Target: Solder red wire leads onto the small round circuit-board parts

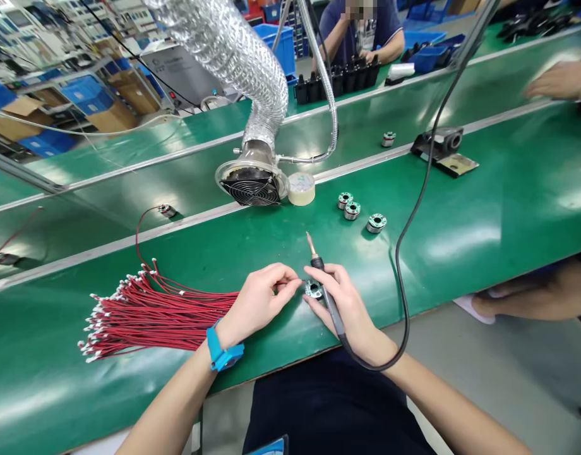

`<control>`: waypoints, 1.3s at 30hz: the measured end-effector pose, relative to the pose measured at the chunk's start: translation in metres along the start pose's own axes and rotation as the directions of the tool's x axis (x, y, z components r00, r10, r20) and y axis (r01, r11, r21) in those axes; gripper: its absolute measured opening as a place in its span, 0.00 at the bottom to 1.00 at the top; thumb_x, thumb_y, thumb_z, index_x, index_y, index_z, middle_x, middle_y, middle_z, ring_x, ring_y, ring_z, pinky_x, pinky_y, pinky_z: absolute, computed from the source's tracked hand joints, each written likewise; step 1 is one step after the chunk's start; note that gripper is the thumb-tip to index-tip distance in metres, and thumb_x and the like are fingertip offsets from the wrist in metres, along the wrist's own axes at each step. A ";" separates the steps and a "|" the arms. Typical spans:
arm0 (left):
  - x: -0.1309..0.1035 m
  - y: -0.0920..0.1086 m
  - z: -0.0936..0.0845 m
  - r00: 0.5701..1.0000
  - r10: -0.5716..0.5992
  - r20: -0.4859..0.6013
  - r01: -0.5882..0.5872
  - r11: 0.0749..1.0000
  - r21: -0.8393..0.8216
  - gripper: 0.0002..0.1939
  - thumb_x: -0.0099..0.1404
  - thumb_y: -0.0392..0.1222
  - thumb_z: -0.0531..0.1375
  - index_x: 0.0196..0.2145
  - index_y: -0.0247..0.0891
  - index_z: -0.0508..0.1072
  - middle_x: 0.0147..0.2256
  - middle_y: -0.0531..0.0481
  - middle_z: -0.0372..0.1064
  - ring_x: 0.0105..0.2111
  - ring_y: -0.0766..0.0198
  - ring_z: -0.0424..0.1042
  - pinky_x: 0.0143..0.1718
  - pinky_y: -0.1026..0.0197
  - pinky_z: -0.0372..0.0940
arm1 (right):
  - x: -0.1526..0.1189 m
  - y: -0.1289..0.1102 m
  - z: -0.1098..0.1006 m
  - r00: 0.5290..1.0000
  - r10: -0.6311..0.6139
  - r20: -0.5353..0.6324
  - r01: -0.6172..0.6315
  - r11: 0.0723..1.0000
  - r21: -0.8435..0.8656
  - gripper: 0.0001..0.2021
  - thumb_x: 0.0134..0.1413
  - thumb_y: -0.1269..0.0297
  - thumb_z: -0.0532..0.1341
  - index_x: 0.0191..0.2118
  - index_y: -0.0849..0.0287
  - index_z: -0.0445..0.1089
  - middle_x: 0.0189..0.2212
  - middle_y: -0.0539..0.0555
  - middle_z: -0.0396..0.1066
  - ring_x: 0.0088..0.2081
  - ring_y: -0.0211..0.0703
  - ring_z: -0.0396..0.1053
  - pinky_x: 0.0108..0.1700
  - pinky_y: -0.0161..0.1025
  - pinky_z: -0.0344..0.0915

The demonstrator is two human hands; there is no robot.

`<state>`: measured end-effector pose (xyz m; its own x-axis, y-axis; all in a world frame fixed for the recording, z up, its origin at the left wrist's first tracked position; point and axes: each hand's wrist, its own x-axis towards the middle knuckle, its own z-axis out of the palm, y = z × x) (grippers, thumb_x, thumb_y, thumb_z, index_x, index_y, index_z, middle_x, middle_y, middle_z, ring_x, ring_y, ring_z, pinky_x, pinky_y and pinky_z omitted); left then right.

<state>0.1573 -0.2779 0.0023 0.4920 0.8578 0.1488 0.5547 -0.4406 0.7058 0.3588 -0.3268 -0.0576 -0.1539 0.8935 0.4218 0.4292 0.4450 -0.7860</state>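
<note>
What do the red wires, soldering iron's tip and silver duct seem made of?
Red wires: probably plastic-sleeved, judging by their smooth, slightly glossy skin; cores hidden.
Soldering iron's tip: likely metal, coppery with a dull sheen.
Silver duct: apparently metal foil, crinkled and mirror-bright.

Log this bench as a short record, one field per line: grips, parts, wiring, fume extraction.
Left grip: pinching what looks like a thin wire beside a ring-topped component
Right grip: holding soldering iron, tip pointing away from the person
Parts: three similar components in a loose group beyond the right grip
Wiring: bundle of white-ended red wires, left of the left grip
Extraction: fume hood on silver foil duct, beyond both grips
Nearby: tape roll beside the hood
</note>
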 end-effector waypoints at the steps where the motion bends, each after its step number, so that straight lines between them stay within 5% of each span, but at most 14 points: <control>1: 0.000 0.001 0.002 1.000 -0.018 0.008 0.019 0.999 -0.044 0.09 0.73 0.41 0.61 0.35 0.38 0.76 0.30 0.52 0.72 0.29 0.67 0.68 0.31 0.64 0.61 | 0.001 0.001 -0.001 1.000 -0.006 0.031 0.005 0.999 0.044 0.30 0.69 0.69 0.60 0.71 0.39 0.58 0.56 0.58 0.64 0.52 0.48 0.74 0.54 0.49 0.77; 5: 0.002 0.002 0.006 0.998 -0.058 0.007 0.058 0.993 -0.105 0.09 0.73 0.41 0.61 0.35 0.38 0.77 0.30 0.52 0.70 0.30 0.66 0.68 0.31 0.63 0.61 | 0.005 0.005 -0.006 0.990 -0.009 0.143 -0.013 0.988 0.153 0.34 0.63 0.74 0.60 0.70 0.40 0.59 0.57 0.56 0.65 0.56 0.47 0.73 0.58 0.46 0.76; 10: 0.001 0.001 0.006 0.999 -0.023 -0.026 0.021 0.998 -0.061 0.08 0.72 0.39 0.62 0.33 0.38 0.76 0.34 0.51 0.68 0.32 0.66 0.66 0.32 0.63 0.60 | 0.007 0.005 -0.005 0.996 0.043 0.080 -0.051 0.994 0.098 0.35 0.62 0.68 0.67 0.70 0.39 0.59 0.57 0.57 0.64 0.58 0.53 0.70 0.62 0.55 0.73; 18: 0.003 0.002 0.013 0.996 0.083 -0.014 -0.084 0.991 -0.107 0.06 0.72 0.35 0.62 0.34 0.38 0.74 0.42 0.48 0.73 0.42 0.63 0.73 0.44 0.61 0.67 | 0.017 0.003 -0.012 0.982 -0.024 0.189 -0.015 0.979 0.201 0.36 0.63 0.75 0.60 0.73 0.40 0.56 0.58 0.56 0.65 0.57 0.45 0.72 0.62 0.46 0.73; 23: 0.003 0.000 0.021 0.995 0.098 -0.030 -0.100 0.990 -0.096 0.05 0.72 0.34 0.62 0.35 0.39 0.74 0.41 0.48 0.75 0.42 0.64 0.74 0.44 0.61 0.68 | 0.011 0.002 -0.024 0.999 0.003 -0.041 0.003 0.989 0.147 0.26 0.67 0.70 0.62 0.67 0.45 0.67 0.50 0.55 0.74 0.49 0.44 0.77 0.52 0.42 0.77; 27: 0.002 -0.002 0.024 0.995 0.080 -0.058 -0.084 0.994 -0.064 0.06 0.72 0.34 0.62 0.34 0.39 0.74 0.40 0.47 0.75 0.40 0.63 0.75 0.43 0.61 0.68 | -0.014 -0.001 -0.032 0.934 0.180 -0.310 -0.151 0.982 0.116 0.12 0.69 0.67 0.61 0.52 0.49 0.78 0.33 0.50 0.78 0.31 0.42 0.77 0.39 0.41 0.78; 31: 0.001 -0.003 0.026 0.994 0.078 -0.073 -0.083 0.995 -0.059 0.06 0.70 0.33 0.63 0.34 0.38 0.75 0.40 0.47 0.74 0.39 0.64 0.74 0.40 0.63 0.68 | -0.040 -0.004 -0.032 0.905 0.211 -0.370 -0.155 0.972 0.175 0.12 0.70 0.68 0.58 0.44 0.51 0.79 0.23 0.46 0.74 0.23 0.38 0.74 0.28 0.37 0.72; 39: 0.001 -0.003 0.025 0.994 0.081 -0.079 -0.086 0.995 -0.058 0.06 0.69 0.31 0.63 0.33 0.38 0.74 0.39 0.48 0.73 0.38 0.66 0.73 0.39 0.64 0.67 | -0.035 -0.010 -0.026 0.907 0.066 -0.416 -0.030 0.995 0.094 0.11 0.67 0.71 0.57 0.40 0.54 0.78 0.29 0.46 0.80 0.25 0.34 0.77 0.31 0.33 0.73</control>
<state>0.1727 -0.2823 -0.0174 0.4809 0.8375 0.2595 0.4707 -0.4963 0.7295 0.3827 -0.3645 -0.0532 0.2593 0.8148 0.5185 0.3484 0.4218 -0.8371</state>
